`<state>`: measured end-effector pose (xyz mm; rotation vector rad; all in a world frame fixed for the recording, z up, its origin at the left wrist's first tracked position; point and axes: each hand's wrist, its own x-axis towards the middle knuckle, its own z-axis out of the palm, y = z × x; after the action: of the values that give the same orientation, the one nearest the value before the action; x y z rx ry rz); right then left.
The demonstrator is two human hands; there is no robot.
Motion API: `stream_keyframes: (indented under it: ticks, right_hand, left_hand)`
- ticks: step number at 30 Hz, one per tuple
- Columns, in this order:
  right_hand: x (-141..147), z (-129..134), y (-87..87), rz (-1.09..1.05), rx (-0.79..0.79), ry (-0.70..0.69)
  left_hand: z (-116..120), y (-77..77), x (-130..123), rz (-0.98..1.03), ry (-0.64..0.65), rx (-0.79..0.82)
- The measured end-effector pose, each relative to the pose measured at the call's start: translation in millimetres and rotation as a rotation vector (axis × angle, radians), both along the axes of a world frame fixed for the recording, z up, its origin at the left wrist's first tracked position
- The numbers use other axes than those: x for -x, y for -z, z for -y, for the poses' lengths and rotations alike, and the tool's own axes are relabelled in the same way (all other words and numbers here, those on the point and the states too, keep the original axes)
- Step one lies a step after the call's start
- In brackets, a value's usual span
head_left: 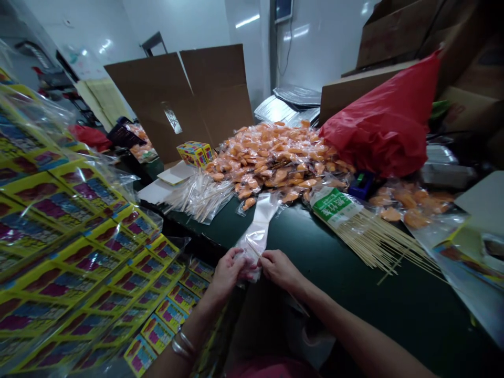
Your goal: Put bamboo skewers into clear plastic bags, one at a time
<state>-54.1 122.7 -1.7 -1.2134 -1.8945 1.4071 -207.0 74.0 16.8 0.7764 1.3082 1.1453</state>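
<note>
Near the front edge of the dark green table, my left hand (232, 268) grips the end of a clear plastic bag (241, 262), fingers closed round it. Beside it my right hand (277, 266) is closed on a thin bamboo skewer (254, 249); its tip points at the bag, and its other end shows below the wrist. Whether the tip is inside the bag I cannot tell. Ahead of both hands lies a flat strip of clear plastic bags (262, 215). To the right, a pack of bamboo skewers (366, 231) spreads from a green-labelled bag (334, 206).
A heap of wrapped orange pieces (279, 157) covers the back of the table (315, 273). Wrapped white sticks (200, 198) and a small yellow box (195, 153) lie left of it. A red bag (381, 121) stands right. Stacked yellow boxes (79, 247) rise at left.
</note>
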Motion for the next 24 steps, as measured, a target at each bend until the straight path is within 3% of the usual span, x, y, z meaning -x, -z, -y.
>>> stream_keyframes:
  ticks: [5,8,12,17,20,24]
  right_hand:
    - [2.1,-3.0,-3.1,0.001,-0.014,0.036]
    - [2.3,-2.8,-3.0,-0.001,-0.018,0.051]
    - [1.7,-1.9,-1.2,-0.004,-0.026,0.053]
    - [0.9,0.9,-0.7,0.018,-0.062,0.056]
    - [2.5,3.7,-3.2,0.054,-0.118,0.079]
    - [5.5,7.3,-9.0,0.096,-0.181,0.12]
  left_hand:
    - [2.2,2.1,9.8,-0.175,0.071,0.039]
    - [4.8,-2.9,18.1,-0.541,0.12,-0.082]
    - [5.9,-16.5,22.8,-1.075,-0.02,-0.342]
    - [-3.8,-40.3,6.4,-1.14,0.054,-0.313]
    - [-14.6,-50.1,-5.9,-1.162,-0.018,-0.376]
    - [-29.1,-35.7,-8.5,-1.171,0.016,-0.332]
